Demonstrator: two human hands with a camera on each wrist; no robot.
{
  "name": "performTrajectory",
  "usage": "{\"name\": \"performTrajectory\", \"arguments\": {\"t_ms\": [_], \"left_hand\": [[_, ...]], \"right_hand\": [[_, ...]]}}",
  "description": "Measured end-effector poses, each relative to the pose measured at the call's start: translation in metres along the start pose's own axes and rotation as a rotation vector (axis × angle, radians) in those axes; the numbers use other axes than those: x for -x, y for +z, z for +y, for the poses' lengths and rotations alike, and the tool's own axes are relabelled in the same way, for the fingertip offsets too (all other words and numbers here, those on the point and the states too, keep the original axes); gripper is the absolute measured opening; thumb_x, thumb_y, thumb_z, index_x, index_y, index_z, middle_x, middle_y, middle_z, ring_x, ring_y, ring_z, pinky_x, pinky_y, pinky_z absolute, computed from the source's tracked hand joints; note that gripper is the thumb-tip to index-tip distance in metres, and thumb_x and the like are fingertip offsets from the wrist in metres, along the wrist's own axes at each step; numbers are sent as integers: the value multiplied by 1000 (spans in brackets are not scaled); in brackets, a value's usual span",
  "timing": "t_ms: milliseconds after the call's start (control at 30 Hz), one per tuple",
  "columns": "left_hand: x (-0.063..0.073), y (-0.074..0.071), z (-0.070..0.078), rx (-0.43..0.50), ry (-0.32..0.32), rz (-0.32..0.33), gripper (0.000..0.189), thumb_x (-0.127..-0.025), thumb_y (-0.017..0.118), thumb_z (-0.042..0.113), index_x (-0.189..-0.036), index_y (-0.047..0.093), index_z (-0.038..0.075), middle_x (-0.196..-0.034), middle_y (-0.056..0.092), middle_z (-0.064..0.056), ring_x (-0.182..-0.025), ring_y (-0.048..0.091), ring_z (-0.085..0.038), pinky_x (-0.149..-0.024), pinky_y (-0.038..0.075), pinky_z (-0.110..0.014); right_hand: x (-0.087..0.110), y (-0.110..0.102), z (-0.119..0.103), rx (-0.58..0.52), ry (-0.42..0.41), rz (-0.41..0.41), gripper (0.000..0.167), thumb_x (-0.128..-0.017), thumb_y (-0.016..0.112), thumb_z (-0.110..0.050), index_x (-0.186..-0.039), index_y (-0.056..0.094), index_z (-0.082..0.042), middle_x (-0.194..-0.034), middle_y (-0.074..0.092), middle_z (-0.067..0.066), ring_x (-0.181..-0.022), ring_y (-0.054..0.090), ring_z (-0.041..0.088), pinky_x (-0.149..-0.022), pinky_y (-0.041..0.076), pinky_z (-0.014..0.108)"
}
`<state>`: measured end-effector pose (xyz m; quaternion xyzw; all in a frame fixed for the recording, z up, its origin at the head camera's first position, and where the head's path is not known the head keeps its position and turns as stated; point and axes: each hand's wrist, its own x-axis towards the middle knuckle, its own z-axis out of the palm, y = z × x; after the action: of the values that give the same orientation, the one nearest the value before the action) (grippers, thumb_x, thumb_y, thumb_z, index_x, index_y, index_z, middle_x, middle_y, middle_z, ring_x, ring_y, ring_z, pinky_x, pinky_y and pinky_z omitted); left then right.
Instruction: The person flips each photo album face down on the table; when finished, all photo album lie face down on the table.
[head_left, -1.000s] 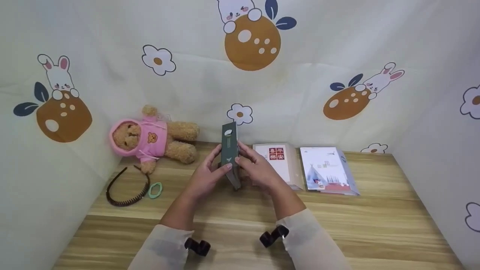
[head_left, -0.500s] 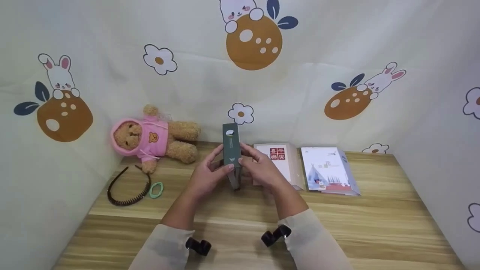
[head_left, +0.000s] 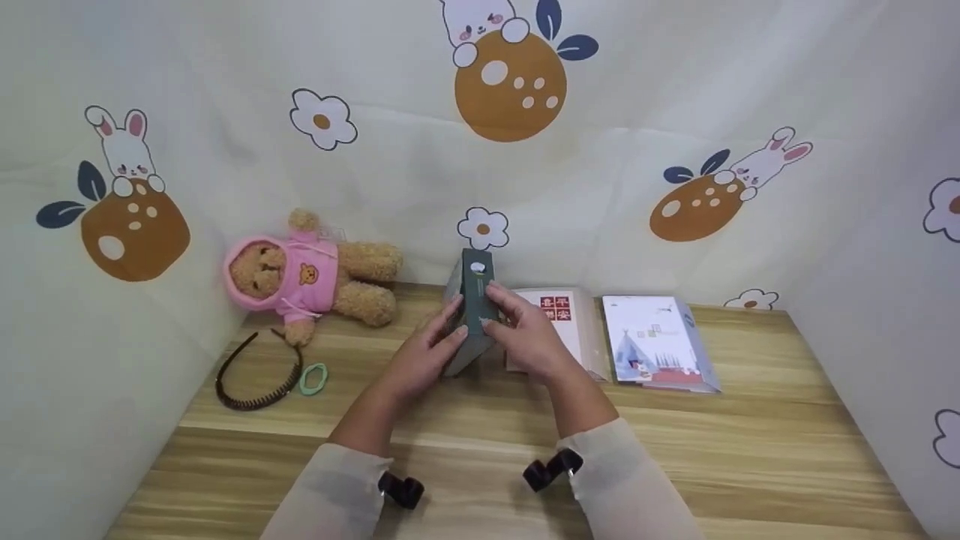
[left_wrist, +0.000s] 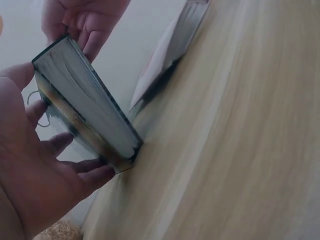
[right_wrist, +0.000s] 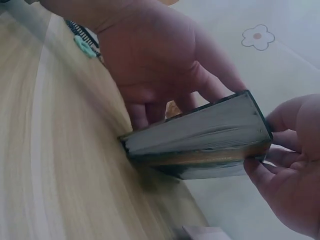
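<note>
A thick book (head_left: pixel 478 289) with a dark green spine is held spine up in the middle of the head view. Its lower edge meets the wooden table, and the pale page block (left_wrist: pixel 82 92) shows at its near end. My left hand (head_left: pixel 421 360) holds it from the left, thumb by the spine and fingers spread along the cover (left_wrist: pixel 75 125). From the right, my right hand (head_left: pixel 531 337) grips the spine side between thumb and fingers. In the right wrist view the same book (right_wrist: pixel 200 127) tilts between both hands.
Right of the hands lie a white book with red squares (head_left: pixel 555 304) and another with a tent picture (head_left: pixel 652 341). A teddy bear in pink (head_left: pixel 307 277), a dark toothed headband (head_left: pixel 259 403) and a green hair tie (head_left: pixel 313 379) are at the left. Patterned cloth hangs behind.
The green book has moved slightly right and turned, its lower end swinging left so the left cover shows more. My left fingers have slid along that cover; the right fingers now reach over the spine's edge.
</note>
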<state>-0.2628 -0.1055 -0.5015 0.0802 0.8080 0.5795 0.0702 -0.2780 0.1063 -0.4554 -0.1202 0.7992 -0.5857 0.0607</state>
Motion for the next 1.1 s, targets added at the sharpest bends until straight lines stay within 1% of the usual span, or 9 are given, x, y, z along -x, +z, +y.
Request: {"name": "performTrajectory", "arguments": {"t_ms": [100, 167, 333, 467, 600, 700, 800, 967, 1100], "left_hand": [[-4, -2, -4, -169, 11, 32, 66, -100, 60, 68, -161, 42, 50, -178, 28, -2, -163, 31, -38, -130, 28, -67], [-7, -4, -7, -251, 19, 33, 68, -98, 61, 70, -160, 45, 48, -176, 31, -4, -161, 35, -40, -129, 31, -67], [-8, -10, -6, -373, 49, 0, 67, -100, 63, 65, -161, 48, 40, -175, 34, -8, -157, 40, -42, -128, 34, -66], [-8, -13, -5, -450, 61, -25, 65, -101, 64, 60, -161, 50, 37, -175, 34, -7, -159, 38, -41, -129, 34, -65], [-9, -15, -9, -469, 44, -46, 65, -100, 64, 62, -160, 50, 40, -176, 33, -2, -162, 34, -39, -130, 31, -65], [-9, -15, -12, -481, 53, -49, 64, -100, 66, 60, -158, 53, 38, -175, 35, -2, -161, 35, -38, -130, 32, -63], [-10, -14, -14, -526, 65, -44, 62, -99, 68, 58, -156, 56, 36, -174, 38, -3, -160, 37, -38, -130, 34, -62], [-13, -10, -14, -627, 57, -58, 62, -99, 69, 58, -155, 58, 33, -174, 38, -5, -164, 25, -46, -130, 28, -68], [-15, -7, -12, -667, 31, -60, 63, -98, 70, 58, -155, 59, 33, -174, 38, -6, -165, 19, -49, -131, 24, -70]], "right_hand": [[-1, 2, 6, 101, 18, -26, 61, -102, 73, -24, -160, 53, -19, -175, 37, -3, -162, 37, 26, -128, 39, 45], [-3, 3, 10, 159, 43, -43, 62, -102, 73, -29, -160, 52, -20, -177, 34, -3, -164, 33, 28, -129, 38, 47], [-6, 6, 19, 273, 59, -95, 60, -106, 65, -34, -162, 50, -17, -179, 29, 1, -167, 25, 31, -135, 28, 52], [-8, 7, 25, 343, 41, -130, 61, -109, 60, -34, -164, 45, -14, -180, 25, 5, -167, 22, 33, -136, 23, 54], [-8, 6, 29, 340, 58, -133, 60, -109, 60, -33, -164, 45, -15, -180, 25, 5, -167, 22, 32, -137, 22, 54], [-7, 7, 30, 338, 83, -131, 59, -108, 61, -33, -164, 46, -18, -179, 27, 3, -167, 23, 31, -137, 22, 53], [-7, 8, 34, 356, 96, -138, 58, -108, 62, -32, -162, 48, -18, -178, 31, 2, -166, 26, 31, -136, 23, 53], [-10, 9, 42, 361, 65, -154, 56, -105, 68, -21, -158, 53, -9, -174, 39, 11, -163, 33, 35, -135, 27, 51], [-11, 9, 46, 332, 61, -154, 56, -103, 70, -18, -156, 56, -8, -173, 40, 13, -162, 35, 35, -134, 30, 48]]}}
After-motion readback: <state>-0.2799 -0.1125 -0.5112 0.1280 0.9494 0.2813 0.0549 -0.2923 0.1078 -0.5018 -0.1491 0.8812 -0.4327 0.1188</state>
